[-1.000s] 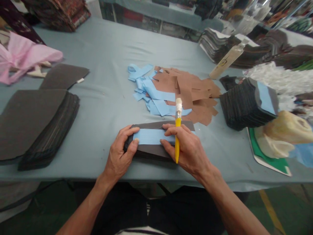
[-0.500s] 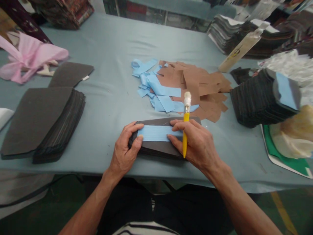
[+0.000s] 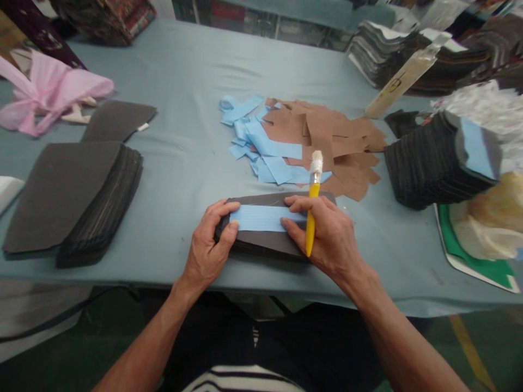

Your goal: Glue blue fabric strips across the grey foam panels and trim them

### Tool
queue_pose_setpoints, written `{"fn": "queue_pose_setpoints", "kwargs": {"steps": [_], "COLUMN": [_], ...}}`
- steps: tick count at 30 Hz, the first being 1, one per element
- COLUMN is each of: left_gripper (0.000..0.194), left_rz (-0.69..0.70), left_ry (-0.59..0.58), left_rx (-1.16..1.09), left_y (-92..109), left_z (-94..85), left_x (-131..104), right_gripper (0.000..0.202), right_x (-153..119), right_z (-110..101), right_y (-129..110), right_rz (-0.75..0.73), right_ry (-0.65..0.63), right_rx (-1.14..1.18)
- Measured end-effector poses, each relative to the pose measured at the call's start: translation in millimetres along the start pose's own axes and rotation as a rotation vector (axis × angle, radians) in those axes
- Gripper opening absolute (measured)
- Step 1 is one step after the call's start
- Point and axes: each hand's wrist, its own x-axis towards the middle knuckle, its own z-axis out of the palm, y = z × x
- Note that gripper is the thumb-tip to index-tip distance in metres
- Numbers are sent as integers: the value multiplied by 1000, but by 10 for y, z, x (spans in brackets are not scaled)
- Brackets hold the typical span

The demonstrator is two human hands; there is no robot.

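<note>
- As I watch from nearby, the person's left hand (image 3: 210,239) curls round the nine o'clock end of a low stack of dark-grey, fabric-like pieces (image 3: 265,242), thumb and forefinger tips parted, resting on the flat pale-blue strip (image 3: 258,218) across its top.
- At three o'clock, the right hand (image 3: 327,231) grips a slim brush with a yellow handle and whitish bristles (image 3: 310,231), bristles towards twelve; its thumb and forefinger tips, slightly apart, meet the blue strip.
- Stack and strip lie between both hands, near the front edge of the blue-grey, cloth-covered table (image 3: 171,147).
- Taking that stack as the dial's centre, loose, overlapping pale-blue scraps (image 3: 278,169) sit at twelve, touching spread-out flat brown pieces (image 3: 347,144) at one.
- Between two and three stands a thick block of dark layered pieces (image 3: 420,163), pale blue on top.
- Between nine and ten rests a pile of broad dark-grey panels (image 3: 65,190).
</note>
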Motion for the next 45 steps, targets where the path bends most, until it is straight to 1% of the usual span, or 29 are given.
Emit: {"fn": "queue_pose_setpoints", "kwargs": {"steps": [13,26,35,45], "left_gripper": [34,35,37,38], "left_rz": [-9,20,2,-24], "left_ry": [5,14,13,2], "left_rx": [-8,-33,-39,-45], "left_y": [17,-6,0,6], "left_z": [3,17,19,17], "left_x": [1,5,10,9], "right_gripper": [14,14,14,12], "right_x": [-9,-35,-68,-68], "right_z": [10,19,33,26], "right_y": [-1,-16,-38,-67], "right_rz": [52,74,94,123], "right_ry": [21,36,51,38], "right_rx": [25,37,26,16]}}
